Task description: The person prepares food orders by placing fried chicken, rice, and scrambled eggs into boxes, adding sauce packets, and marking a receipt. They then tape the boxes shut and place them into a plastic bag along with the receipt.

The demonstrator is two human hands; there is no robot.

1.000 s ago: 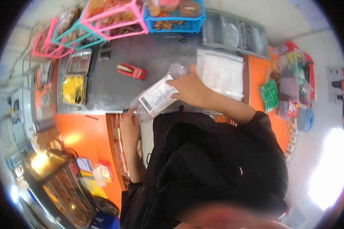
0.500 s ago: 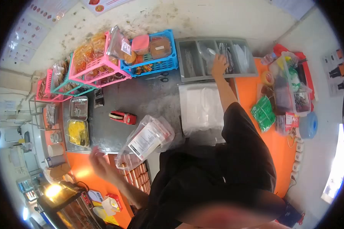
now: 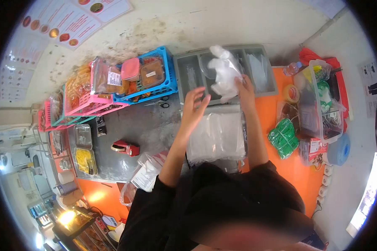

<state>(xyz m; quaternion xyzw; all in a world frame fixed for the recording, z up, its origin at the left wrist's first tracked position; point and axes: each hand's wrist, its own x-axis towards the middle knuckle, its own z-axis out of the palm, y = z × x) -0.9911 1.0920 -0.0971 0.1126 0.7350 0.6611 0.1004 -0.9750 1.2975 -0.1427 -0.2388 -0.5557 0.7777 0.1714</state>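
Note:
A piece of crumpled thin white plastic (image 3: 224, 73) is pinched in my right hand (image 3: 246, 87) above the grey divided tray (image 3: 262, 99). Whether it is a bag or a glove, I cannot make out. To its left, my left hand (image 3: 194, 108) is raised near the tray's front edge, fingers apart and holding nothing. The tray's compartments hold clear plastic pieces and dark wrapped items. Below both hands lies a stack of clear plastic bags (image 3: 217, 136).
Plastic baskets of packaged food, including a blue basket (image 3: 168, 71), line the wall. A red tape dispenser (image 3: 127, 148), scissors (image 3: 158, 103) and a yellow-filled tray (image 3: 85, 160) sit on the counter. A labelled plastic package (image 3: 144, 175) lies near my left arm. Rightward are a green packet (image 3: 283, 138) and a clear bin (image 3: 318, 100).
My right hand has lifted the white plastic out of the divided tray. My left hand has moved from the lower left to beside the tray. The view has shifted slightly.

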